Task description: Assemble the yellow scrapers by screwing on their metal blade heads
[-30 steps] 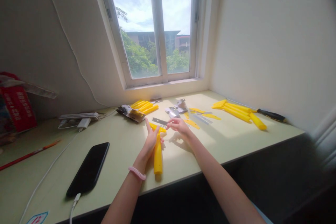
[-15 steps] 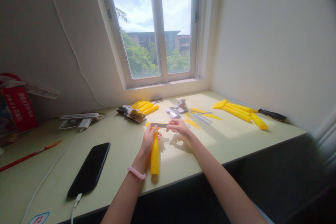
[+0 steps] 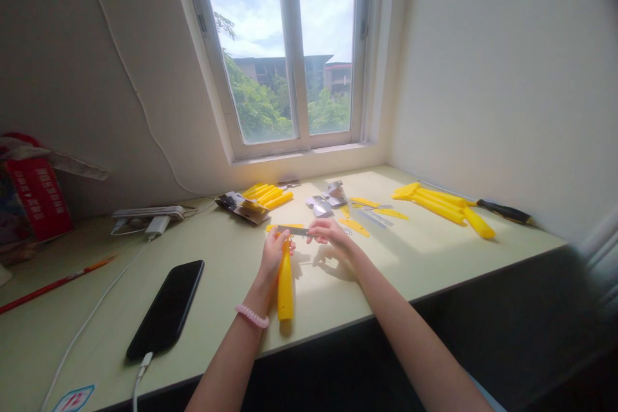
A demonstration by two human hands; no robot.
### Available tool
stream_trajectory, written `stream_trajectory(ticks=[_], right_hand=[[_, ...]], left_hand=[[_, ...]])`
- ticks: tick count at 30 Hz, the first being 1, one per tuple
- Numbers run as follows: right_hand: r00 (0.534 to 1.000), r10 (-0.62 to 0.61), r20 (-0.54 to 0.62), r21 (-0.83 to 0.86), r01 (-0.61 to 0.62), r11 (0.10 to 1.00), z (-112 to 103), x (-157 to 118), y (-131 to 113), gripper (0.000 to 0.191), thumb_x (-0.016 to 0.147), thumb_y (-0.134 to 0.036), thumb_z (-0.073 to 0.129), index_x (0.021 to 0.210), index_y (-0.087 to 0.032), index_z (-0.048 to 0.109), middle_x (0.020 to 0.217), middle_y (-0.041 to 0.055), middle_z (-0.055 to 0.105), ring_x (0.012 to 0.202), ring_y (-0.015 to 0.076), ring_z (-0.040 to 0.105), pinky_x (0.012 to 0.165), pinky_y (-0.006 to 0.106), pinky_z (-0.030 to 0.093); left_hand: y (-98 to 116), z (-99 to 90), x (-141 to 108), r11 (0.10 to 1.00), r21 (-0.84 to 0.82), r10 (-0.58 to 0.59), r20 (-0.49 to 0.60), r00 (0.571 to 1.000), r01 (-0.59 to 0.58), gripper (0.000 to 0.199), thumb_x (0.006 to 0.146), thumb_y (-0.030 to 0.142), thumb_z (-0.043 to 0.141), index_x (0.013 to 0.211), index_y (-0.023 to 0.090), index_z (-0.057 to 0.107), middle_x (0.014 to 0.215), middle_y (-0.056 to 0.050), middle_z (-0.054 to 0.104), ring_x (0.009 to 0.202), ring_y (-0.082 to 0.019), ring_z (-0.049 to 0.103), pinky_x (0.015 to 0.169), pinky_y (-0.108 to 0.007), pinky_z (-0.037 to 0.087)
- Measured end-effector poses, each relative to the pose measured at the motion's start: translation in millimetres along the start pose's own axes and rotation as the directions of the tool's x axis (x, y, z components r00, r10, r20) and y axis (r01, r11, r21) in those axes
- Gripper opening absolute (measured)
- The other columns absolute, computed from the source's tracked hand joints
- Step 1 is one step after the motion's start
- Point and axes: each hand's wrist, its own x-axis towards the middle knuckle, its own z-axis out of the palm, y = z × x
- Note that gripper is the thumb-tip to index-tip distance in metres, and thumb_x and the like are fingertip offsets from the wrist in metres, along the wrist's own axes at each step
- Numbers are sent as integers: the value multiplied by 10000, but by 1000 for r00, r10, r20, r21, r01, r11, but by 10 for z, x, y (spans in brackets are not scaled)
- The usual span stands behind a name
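Note:
My left hand (image 3: pixel 273 255) is shut around a yellow plastic scraper handle (image 3: pixel 285 286), which stands nearly upright with its lower end on the table. My right hand (image 3: pixel 329 233) pinches a narrow metal blade (image 3: pixel 294 230) by its right end. The blade lies level across the wide yellow scraper head (image 3: pixel 284 227), and its left end is close to my left fingers. My fingers hide part of the scraper head. Just beyond my hands lie loose metal blades (image 3: pixel 319 206) and flat yellow scraper pieces (image 3: pixel 354 226).
On the pale green desk (image 3: pixel 217 283) lie yellow handles on packaging (image 3: pixel 255 202), more yellow handles (image 3: pixel 438 208), a black-handled tool (image 3: pixel 505 210), a charging phone (image 3: pixel 165 309), a power strip (image 3: pixel 147 212) and a red pencil (image 3: pixel 58 284). A wall and window (image 3: pixel 284 51) border the desk.
My left fingers have closed around the handle, which now stands more upright. The blade has moved down onto the scraper head, and my head view has shifted slightly.

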Motion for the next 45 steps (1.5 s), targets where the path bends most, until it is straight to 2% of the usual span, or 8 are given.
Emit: stream_trajectory(ticks=[4,14,18,21,27,34,39,45], right_hand=[[998,53,-20,12,-53,999,1,-11,0,60,679,-231,642,628,-223,610,645,59,626,632,165,555,557,266,418],[995,-30,-96,-24,28,999,-40,68,114,76,696,-269,623,652,-210,640,642,62,628,554,137,480,537,269,384],[965,-95,-243,-65,82,995,-59,124,128,134,662,-332,641,661,-199,654,626,26,605,517,112,380,511,266,343],[939,-103,-327,-63,88,994,-58,147,152,173,646,-353,659,713,-195,677,677,15,618,543,107,394,541,264,356],[951,-69,-301,-40,59,997,-12,167,210,177,636,-359,699,719,-203,695,725,22,633,581,106,469,561,256,370],[960,-137,-245,-82,120,989,3,187,232,192,588,-320,747,702,-192,661,694,10,623,660,144,554,643,284,430],[939,-174,-295,-161,131,978,1,184,222,188,605,-330,735,652,-187,621,670,3,609,654,140,549,645,284,430],[968,-153,-201,-194,114,974,-11,196,226,217,589,-357,730,599,-184,600,616,2,585,604,134,522,596,274,416]], left_hand=[[39,19,-28,999,38,6,23,1000,-7,205,782,278,625,842,187,452,582,56,475,457,-63,457,438,-168,364],[23,25,-42,999,26,-44,79,996,42,210,788,306,625,837,186,459,614,51,484,455,-57,447,441,-170,381],[2,46,-75,998,31,-60,118,991,57,283,795,345,621,987,196,476,660,40,527,461,-67,477,427,-175,395],[-5,66,-134,997,51,-63,159,985,55,439,804,324,608,1193,219,433,757,3,591,526,-99,550,472,-213,458],[16,99,-154,998,33,-53,149,987,49,551,794,275,616,1283,217,368,753,4,596,571,-122,589,541,-256,498],[-88,43,6,999,19,-31,106,994,29,427,708,352,679,1009,180,429,617,39,586,477,-96,553,479,-198,412],[-130,8,53,998,49,-35,104,994,30,414,703,400,664,956,184,417,524,54,558,439,-93,526,468,-190,376],[-127,6,87,998,54,12,99,995,-17,421,692,407,667,944,190,409,547,53,563,424,-97,520,445,-198,352]])
